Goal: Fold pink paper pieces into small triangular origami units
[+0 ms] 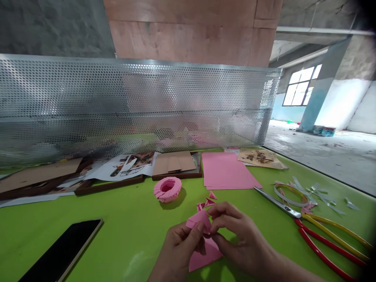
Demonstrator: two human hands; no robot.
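Observation:
My left hand (183,244) pinches a small folded piece of pink paper (198,220), its thumb pressed on the front. The fingers of my right hand (237,235) are closed at the right edge of the same piece. Under both hands a larger pink sheet (205,253) lies on the green table (126,231). Just beyond the fingertips are several small pink folded triangles (209,202). Farther back stands a round pink paper ring (167,189) with an open centre.
Scissors (292,212) with red and yellow handles lie right, beside a tape roll (290,195) and clear scraps. A phone (63,250) lies left. Behind are pink sheets (226,170), cardboard (173,162) and a perforated metal screen (141,105).

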